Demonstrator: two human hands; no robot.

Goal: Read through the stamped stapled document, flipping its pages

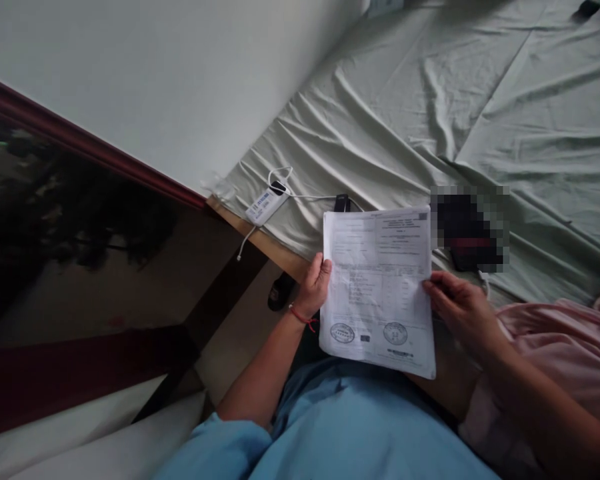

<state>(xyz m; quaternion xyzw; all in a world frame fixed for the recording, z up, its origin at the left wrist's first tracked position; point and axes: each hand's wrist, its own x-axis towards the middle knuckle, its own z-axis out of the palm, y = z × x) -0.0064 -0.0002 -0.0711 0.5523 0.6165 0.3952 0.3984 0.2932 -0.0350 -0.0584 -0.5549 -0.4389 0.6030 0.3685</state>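
Observation:
A white printed document (375, 280) with text, two round stamps near its lower edge and small codes is held up in front of me. My left hand (316, 287), with a red string at the wrist, grips its left edge, the thumb lying on the front. At the right edge my right hand (460, 303) pinches the paper between thumb and fingers. Whether this is one sheet or several stacked ones, I cannot tell. Behind the top edge, a small black object (343, 203) with a cable is partly covered.
A pale green sheet (380, 127) covers the bed, whose wooden edge (290, 257) runs below. A white power strip (267, 204) with a cable lies at its corner. A blurred dark object (467, 230) rests to the right. Pink cloth (560, 347) lies nearby; a dark shoe (280, 292) is on the floor.

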